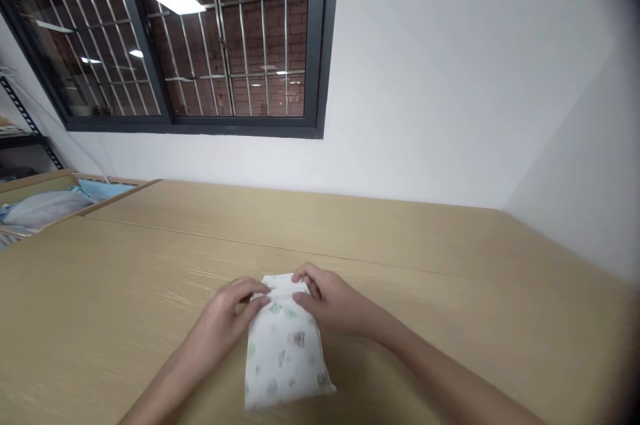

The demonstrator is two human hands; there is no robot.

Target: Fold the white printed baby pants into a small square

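Note:
A flat white piece [283, 352] with small green, grey and pinkish prints hangs or lies low in the middle of the view. It looks soft and folded, like cloth or a diaper; I cannot tell which. My left hand [231, 312] pinches its upper left edge between thumb and fingers. On the upper right edge, my right hand [333, 298] is closed, thumb in front and fingers curled over the top. A crease runs across the piece between both thumbs, and its wider lower end hangs toward me.
Beneath is a wide tan tabletop [125, 278] with a seam across it. At left, a wood-edged bin [117, 198] holds blue and white fabric [47, 208]. Behind stand a white wall [425, 78] and a barred window [240, 32]. A black shelf rack [23, 140] is far left.

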